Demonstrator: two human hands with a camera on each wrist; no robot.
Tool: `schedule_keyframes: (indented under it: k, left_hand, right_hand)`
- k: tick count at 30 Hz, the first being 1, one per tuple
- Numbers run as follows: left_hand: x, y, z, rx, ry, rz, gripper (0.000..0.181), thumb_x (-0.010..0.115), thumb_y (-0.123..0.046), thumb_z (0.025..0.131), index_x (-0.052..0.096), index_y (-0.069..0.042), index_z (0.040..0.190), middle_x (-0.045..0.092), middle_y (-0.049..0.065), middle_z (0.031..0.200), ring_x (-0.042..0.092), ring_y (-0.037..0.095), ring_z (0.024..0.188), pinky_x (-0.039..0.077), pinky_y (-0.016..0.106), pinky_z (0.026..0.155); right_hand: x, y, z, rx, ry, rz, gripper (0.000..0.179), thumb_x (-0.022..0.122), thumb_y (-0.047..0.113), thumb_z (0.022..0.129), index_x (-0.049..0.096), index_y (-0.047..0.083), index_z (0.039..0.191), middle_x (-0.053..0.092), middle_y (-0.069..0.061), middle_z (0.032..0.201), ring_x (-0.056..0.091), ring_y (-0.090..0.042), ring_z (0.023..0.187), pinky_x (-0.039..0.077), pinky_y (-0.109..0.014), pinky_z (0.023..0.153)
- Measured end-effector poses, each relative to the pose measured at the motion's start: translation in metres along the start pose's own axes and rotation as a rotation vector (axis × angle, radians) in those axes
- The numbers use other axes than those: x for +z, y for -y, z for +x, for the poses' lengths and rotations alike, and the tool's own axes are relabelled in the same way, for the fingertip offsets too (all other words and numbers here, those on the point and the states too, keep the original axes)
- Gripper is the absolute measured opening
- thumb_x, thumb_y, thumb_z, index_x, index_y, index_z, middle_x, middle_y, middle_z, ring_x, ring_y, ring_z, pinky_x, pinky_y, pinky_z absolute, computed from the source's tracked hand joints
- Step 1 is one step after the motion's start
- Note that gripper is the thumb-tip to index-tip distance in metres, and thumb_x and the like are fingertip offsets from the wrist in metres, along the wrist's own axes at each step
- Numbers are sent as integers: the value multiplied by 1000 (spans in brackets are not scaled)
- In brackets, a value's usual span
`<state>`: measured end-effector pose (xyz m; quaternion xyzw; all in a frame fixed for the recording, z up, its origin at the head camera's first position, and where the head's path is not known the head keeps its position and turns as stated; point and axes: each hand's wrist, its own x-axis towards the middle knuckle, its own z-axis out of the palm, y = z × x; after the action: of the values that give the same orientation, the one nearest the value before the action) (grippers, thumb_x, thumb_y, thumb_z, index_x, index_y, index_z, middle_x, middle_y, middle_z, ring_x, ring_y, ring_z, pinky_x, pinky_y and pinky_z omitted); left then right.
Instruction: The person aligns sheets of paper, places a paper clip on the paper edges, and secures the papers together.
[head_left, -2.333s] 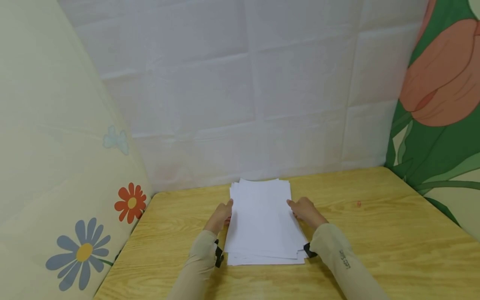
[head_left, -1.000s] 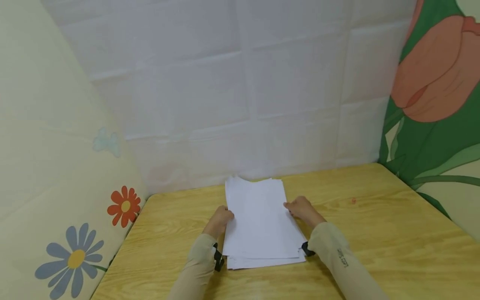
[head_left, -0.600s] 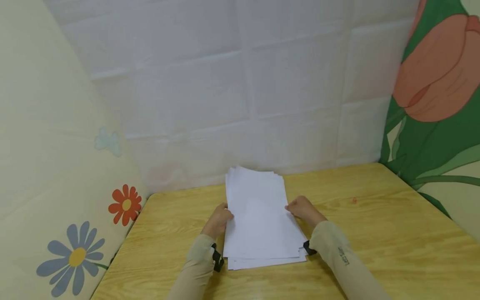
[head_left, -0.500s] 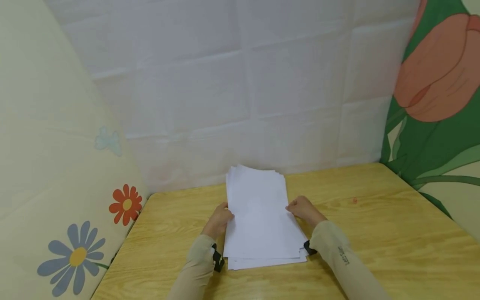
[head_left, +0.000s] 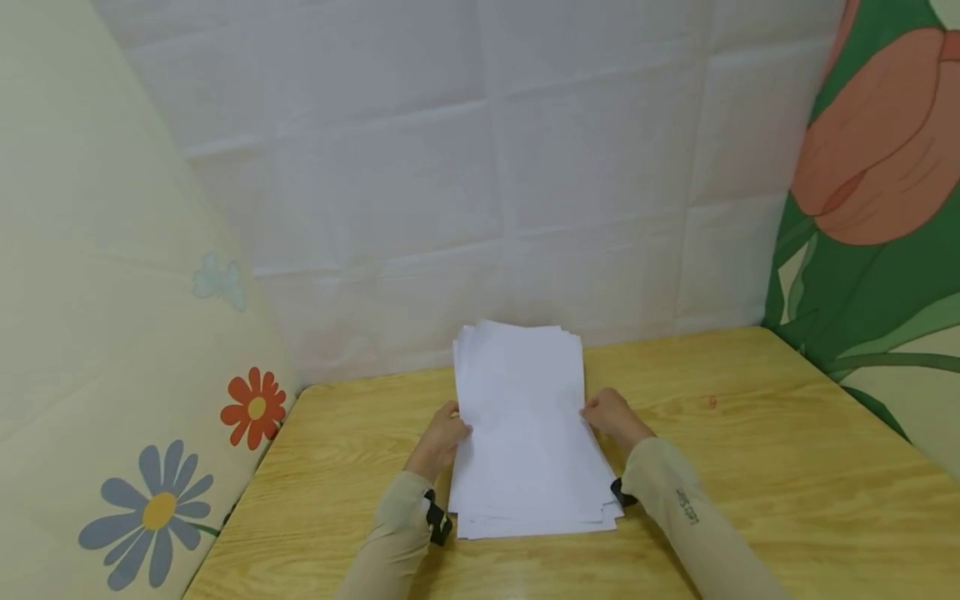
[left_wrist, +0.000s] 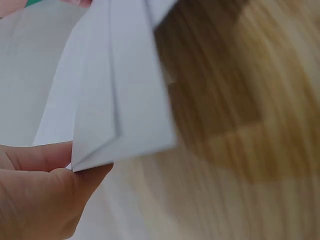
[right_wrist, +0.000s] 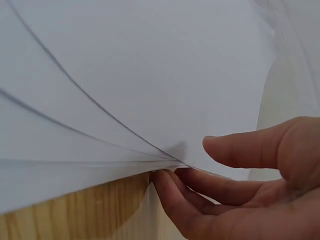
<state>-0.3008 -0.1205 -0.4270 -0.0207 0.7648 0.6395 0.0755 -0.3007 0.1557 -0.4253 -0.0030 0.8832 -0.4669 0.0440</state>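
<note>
A loose stack of white paper sheets lies between my hands in the head view, its edges uneven and its far end raised off the table. My left hand grips the left edge, thumb on top. In the left wrist view, that hand pinches the sheets near a corner, and sheets lie staggered. My right hand holds the right edge. The right wrist view shows its fingers curled beneath the paper edge and the thumb over the top sheet; narrow gaps separate some sheets.
The wood-grain table extends to both sides of the stack. Behind it hangs a creased white cloth. Flower-patterned panels flank it left and right. A small red mark shows on the table at right.
The far end of the sheets has risen from near the table, after its far edge curved about a second ago. My hands stay at the side edges, the left slightly nearer me.
</note>
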Motion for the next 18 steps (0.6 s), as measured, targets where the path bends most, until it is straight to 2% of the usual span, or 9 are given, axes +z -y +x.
schedule_keyframes:
  k: [5, 11, 18]
  left_hand:
    - [-1, -3, -2, 13, 20, -27, 39, 40, 16, 85, 42, 12, 124, 47, 31, 125, 51, 33, 106, 40, 52, 97]
    - [-1, -8, -3, 35, 10, -60, 39, 39, 15, 87, 40, 10, 125, 49, 32, 122, 54, 32, 100, 44, 49, 91]
    - [-2, -17, -5, 117, -2, -80, 42, 39, 14, 88, 35, 11, 130, 49, 34, 123, 53, 32, 104, 43, 46, 93]
  right_hand:
    - [0, -3, 2, -5, -16, -8, 19, 56, 7, 91, 56, -10, 81, 49, -9, 74, 46, -22, 70, 41, -29, 59]
    - [1, -1, 7, -4, -47, 72, 20, 53, 10, 95, 54, -9, 94, 53, -13, 85, 49, -24, 79, 43, -31, 64]
    - [-2, 14, 3, -145, -159, 175, 15, 49, 4, 96, 49, -11, 93, 53, -13, 82, 47, -22, 75, 39, -29, 64]
